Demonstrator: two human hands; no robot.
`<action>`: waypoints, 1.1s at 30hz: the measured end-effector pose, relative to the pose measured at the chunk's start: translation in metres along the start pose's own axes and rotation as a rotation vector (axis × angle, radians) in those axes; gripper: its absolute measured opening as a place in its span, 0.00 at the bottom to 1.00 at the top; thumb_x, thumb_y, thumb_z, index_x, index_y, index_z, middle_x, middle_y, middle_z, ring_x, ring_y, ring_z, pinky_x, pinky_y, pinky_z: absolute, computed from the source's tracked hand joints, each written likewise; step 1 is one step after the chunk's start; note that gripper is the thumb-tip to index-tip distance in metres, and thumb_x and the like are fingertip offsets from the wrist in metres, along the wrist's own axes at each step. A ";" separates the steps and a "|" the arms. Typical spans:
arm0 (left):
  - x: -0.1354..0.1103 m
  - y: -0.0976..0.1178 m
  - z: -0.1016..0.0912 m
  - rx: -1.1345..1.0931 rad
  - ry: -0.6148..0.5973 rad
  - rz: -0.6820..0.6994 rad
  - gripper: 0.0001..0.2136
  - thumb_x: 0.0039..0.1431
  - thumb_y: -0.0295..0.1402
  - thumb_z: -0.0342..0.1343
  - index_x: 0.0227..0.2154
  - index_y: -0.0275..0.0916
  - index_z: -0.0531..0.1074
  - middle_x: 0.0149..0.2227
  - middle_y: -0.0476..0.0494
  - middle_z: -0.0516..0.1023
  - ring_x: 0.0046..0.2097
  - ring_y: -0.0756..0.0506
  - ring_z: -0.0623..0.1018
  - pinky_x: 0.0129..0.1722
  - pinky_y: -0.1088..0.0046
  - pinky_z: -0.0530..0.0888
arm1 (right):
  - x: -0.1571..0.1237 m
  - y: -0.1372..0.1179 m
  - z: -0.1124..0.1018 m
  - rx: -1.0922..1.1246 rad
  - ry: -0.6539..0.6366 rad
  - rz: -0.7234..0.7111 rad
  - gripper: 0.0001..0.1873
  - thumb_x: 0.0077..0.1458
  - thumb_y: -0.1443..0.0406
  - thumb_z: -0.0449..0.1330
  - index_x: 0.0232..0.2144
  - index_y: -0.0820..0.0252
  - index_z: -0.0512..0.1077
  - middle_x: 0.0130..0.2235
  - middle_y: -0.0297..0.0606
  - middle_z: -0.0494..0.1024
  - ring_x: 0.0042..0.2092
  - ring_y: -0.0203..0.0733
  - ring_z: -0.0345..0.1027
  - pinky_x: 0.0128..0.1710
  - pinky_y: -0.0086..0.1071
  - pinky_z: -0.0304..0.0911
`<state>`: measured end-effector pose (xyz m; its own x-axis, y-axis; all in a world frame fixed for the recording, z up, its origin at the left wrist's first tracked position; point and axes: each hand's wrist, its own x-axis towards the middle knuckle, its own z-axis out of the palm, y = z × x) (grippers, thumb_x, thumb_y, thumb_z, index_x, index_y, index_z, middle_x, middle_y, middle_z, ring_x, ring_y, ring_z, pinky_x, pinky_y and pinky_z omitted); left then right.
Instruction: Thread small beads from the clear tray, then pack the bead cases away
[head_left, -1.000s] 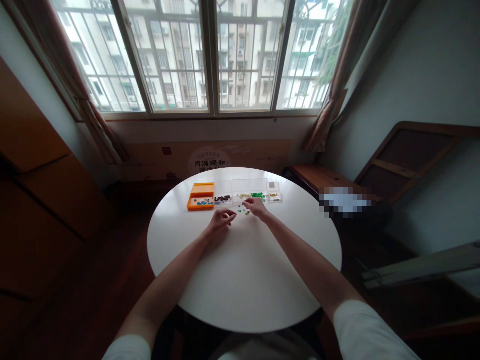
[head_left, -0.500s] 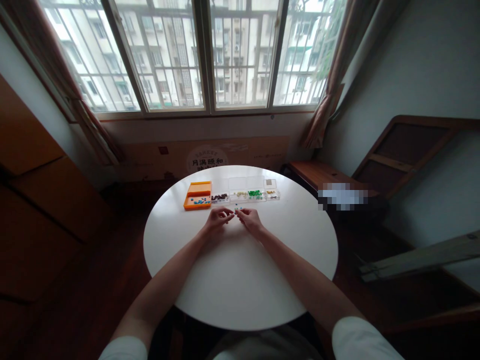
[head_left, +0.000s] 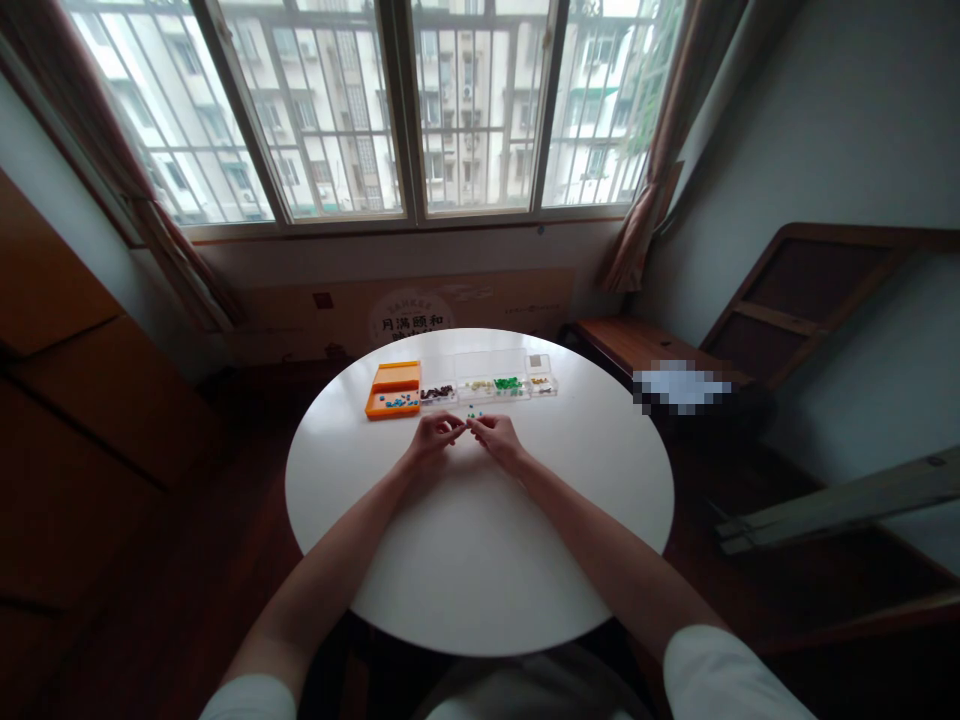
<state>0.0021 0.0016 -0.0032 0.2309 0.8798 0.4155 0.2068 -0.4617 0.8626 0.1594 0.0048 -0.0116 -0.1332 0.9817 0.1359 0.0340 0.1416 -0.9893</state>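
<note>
- Both hands meet at frame centre. My left hand [head_left: 433,438] and right hand [head_left: 496,438] are each curled, thumb and fingertips drawn into a pinch, and the two pinches almost touch. Can't tell if anything sits between the tips, too small.
- Loose beads [head_left: 472,412] lie on the table [head_left: 480,540] just above my fingertips in frame. They show as green and blue specks, apart from both hands.
- Risk: the beads look tiny, hard and rounded, and the table top is smooth with no lip. A knuckle nudge could send them rolling off the edge onto the dark floor [head_left: 225,560], where they'd be hard to find.
- Risk: with a pinch this fine, a thumb slip could flick a piece away. My forearms lie low over the top, so a sweep could drag strays along.
- Risk: the clear organiser [head_left: 491,365] sits right above the beads and looks open-topped. A bump could spill or mix its cells.
- Organiser: clear hard plastic, long and low, one row of squarish cells. Left to right they hold dark pieces, pale pieces, green pieces and yellowish pieces.
- Orange tray [head_left: 397,376]: opaque plastic, rectangular and shallow, against the organiser's left end, with blue pieces inside.
- Table: round, white, flat and hard, with a slight sheen.
</note>
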 end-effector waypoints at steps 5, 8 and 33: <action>0.000 0.002 0.000 0.001 0.013 -0.006 0.15 0.46 0.42 0.58 0.25 0.31 0.73 0.26 0.44 0.73 0.19 0.55 0.69 0.17 0.80 0.68 | 0.000 -0.002 0.000 0.012 -0.002 0.001 0.17 0.40 0.55 0.59 0.22 0.66 0.72 0.17 0.32 0.68 0.19 0.30 0.55 0.19 0.25 0.51; 0.000 0.003 0.000 0.007 0.017 0.002 0.14 0.46 0.41 0.58 0.25 0.31 0.72 0.26 0.44 0.73 0.20 0.55 0.70 0.17 0.80 0.69 | 0.000 -0.005 -0.001 0.017 -0.021 -0.002 0.16 0.38 0.56 0.61 0.25 0.66 0.74 0.18 0.32 0.69 0.20 0.30 0.57 0.20 0.26 0.53; 0.000 -0.003 0.000 0.032 0.014 0.055 0.13 0.47 0.40 0.58 0.29 0.32 0.74 0.26 0.46 0.71 0.21 0.56 0.70 0.17 0.82 0.69 | -0.004 -0.012 -0.002 0.030 -0.075 0.023 0.17 0.37 0.55 0.62 0.23 0.65 0.72 0.18 0.31 0.67 0.20 0.29 0.56 0.20 0.25 0.52</action>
<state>0.0013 0.0026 -0.0056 0.2295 0.8541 0.4667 0.2245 -0.5130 0.8285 0.1620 -0.0008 0.0000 -0.2063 0.9723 0.1102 0.0078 0.1143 -0.9934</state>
